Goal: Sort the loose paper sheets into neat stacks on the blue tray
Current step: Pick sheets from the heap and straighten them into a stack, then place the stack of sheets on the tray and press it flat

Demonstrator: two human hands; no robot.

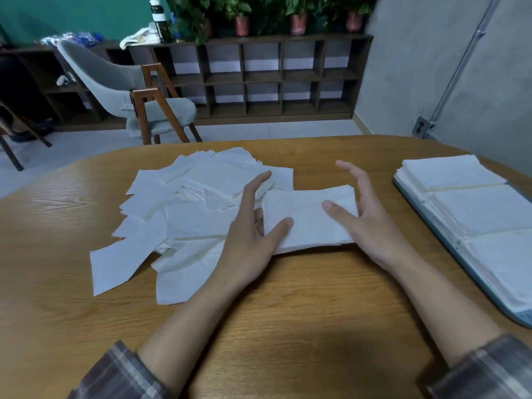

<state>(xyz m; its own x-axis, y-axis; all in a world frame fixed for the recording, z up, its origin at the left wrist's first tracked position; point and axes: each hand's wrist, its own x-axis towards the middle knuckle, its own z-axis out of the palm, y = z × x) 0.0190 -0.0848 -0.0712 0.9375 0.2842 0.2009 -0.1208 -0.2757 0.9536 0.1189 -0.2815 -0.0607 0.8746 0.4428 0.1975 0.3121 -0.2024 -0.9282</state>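
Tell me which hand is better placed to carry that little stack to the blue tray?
Probably the right hand: it touches the stack on the side facing the tray. The left hand sits by the loose pile, farther away.

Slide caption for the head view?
Left hand and right hand steady a small paper stack between the loose pile and the blue tray.

Single view: head-worn, wide-angle. Faces forward and down across the table (288, 298). Close range: left hand (250, 226) and right hand (365, 217) mid-frame, forearms crossing the bottom edge. Tray (521, 316) cropped at right edge. Shelf (259, 79) and chair (115, 76) far, along top.
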